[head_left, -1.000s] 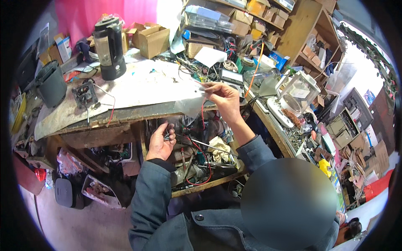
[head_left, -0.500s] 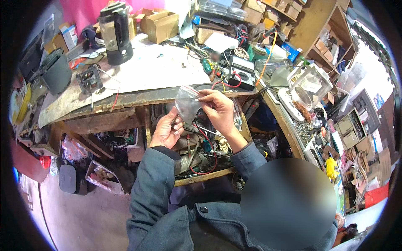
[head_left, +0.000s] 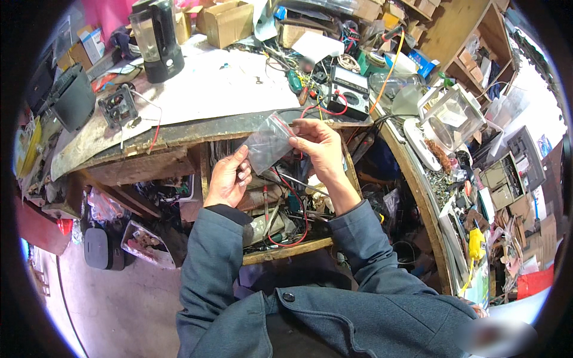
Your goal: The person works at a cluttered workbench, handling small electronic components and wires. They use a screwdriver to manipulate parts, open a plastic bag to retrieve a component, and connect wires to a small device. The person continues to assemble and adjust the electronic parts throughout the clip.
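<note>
Between my hands, a small clear plastic zip bag (head_left: 268, 147) with a red strip along its top edge is held up over the drawer. My right hand (head_left: 322, 150) pinches it at the right end of the strip. At its left edge, the thumb of my left hand (head_left: 227, 181) rests against the plastic with the fingers curled beneath. Nothing can be made out inside the bag. Below it lies the pulled-out drawer (head_left: 286, 252), crowded with tools, screwdrivers and a red wire (head_left: 307, 221).
White paper (head_left: 221, 83) covers the bench behind, with a blender (head_left: 156, 45) and a small fan (head_left: 117, 107) on it. An analog multimeter (head_left: 348, 95) and screwdrivers stand back right. A cluttered side bench (head_left: 424, 203) runs along the right. A bin (head_left: 149, 246) sits on the floor, left.
The bag has turned and spread flatter, its red strip now slanting down to the right. My left hand has moved slightly left and down; my right hand has shifted right. The view has tilted a little.
</note>
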Action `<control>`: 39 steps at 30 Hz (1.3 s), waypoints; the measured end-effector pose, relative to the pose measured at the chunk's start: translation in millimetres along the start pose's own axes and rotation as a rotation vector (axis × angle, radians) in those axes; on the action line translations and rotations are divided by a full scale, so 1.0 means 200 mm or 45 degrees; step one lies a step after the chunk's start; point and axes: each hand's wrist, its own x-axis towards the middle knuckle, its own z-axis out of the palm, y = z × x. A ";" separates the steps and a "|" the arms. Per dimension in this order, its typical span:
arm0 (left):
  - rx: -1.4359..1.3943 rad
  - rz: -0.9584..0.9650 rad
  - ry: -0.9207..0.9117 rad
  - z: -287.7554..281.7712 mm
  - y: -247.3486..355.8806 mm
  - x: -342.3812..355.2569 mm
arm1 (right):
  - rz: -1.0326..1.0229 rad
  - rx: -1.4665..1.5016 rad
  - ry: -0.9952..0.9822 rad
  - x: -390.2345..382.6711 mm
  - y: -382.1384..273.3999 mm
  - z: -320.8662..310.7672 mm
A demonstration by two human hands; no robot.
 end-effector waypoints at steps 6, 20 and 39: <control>-0.008 0.020 0.004 0.00 0.00 -0.01 | 0.289 0.153 -0.100 0.00 -0.01 -0.05; 0.112 0.060 0.150 -0.02 -0.01 0.00 | 0.243 0.055 -0.063 -0.01 0.01 -0.06; 0.293 0.126 0.430 -0.01 0.01 -0.04 | 0.195 -0.210 -0.057 -0.03 0.06 -0.04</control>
